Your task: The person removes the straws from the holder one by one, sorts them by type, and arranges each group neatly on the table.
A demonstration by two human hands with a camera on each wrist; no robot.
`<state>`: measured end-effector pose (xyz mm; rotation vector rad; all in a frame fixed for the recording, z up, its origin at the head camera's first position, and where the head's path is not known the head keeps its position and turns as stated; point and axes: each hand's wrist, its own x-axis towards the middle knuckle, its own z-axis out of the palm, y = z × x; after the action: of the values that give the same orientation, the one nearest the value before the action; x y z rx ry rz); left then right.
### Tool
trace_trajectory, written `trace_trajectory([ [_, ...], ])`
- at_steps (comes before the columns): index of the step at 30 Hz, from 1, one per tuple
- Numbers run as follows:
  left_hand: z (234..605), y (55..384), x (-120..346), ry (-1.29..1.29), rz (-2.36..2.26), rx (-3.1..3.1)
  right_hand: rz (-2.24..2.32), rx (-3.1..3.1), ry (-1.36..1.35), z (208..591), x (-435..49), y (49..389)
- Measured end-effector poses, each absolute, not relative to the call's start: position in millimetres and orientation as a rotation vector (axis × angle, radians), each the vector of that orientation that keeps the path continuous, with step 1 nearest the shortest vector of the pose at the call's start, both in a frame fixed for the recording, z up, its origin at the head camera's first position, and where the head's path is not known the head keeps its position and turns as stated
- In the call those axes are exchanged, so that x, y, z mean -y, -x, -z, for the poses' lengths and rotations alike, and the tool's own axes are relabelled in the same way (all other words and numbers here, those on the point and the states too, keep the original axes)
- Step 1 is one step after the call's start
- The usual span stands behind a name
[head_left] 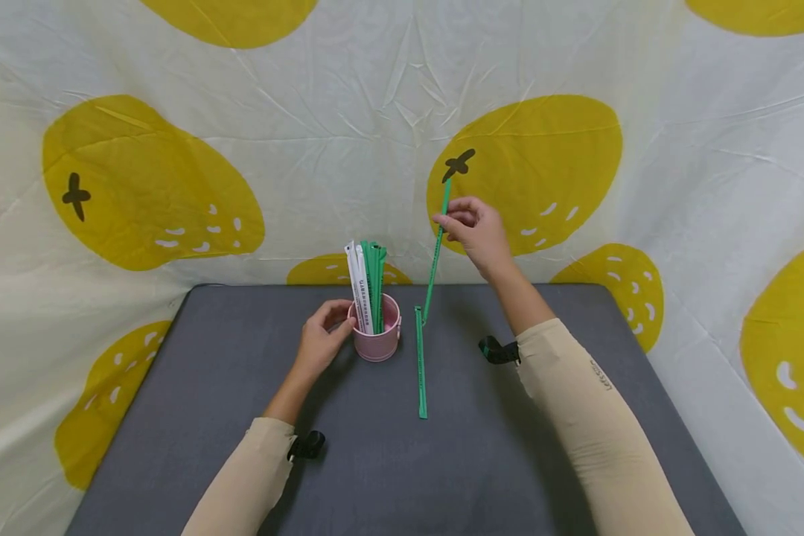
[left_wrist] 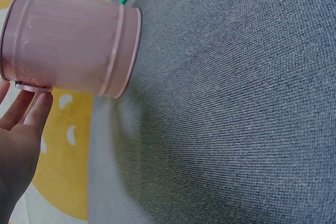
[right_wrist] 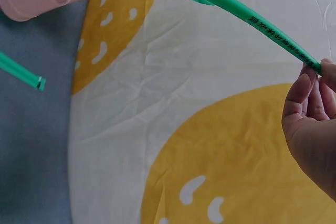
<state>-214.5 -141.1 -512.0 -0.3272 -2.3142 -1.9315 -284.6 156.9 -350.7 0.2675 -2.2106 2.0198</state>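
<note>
Currently, the green straw (head_left: 436,257), slanted, is pinched in your right hand (head_left: 476,227) near the far edge of the surface (head_left: 388,469); second straw (head_left: 421,365) lies lengthwise toward the near edge; alongside stands the pink bucket (head_left: 375,348) of white and green sticks (head_left: 375,279), your left hand (head_left: 324,331) gripping its left side

The pink bucket (head_left: 375,347) stands upright — a raised green straw (head_left: 435,260) slants nearby.
</note>
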Motion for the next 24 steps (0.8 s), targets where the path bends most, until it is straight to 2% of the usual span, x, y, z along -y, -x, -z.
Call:
trace_trajectory([
  [8, 512.1, 214.5, 140.1, 0.310, 1.935, 2.285, -1.936, 2.321, -0.247, 367.6, -175.3, 277.6],
  [14, 489.7, 202.9, 137.2, 0.356, 1.938, 2.296, -1.867, 2.406, -0.173, 381.3, -184.4, 274.4],
  [24, 487.0, 200.3, 137.6, 0.359, 1.947, 2.293, -1.817, 2.465, -0.128, 409.4, -188.7, 270.1],
])
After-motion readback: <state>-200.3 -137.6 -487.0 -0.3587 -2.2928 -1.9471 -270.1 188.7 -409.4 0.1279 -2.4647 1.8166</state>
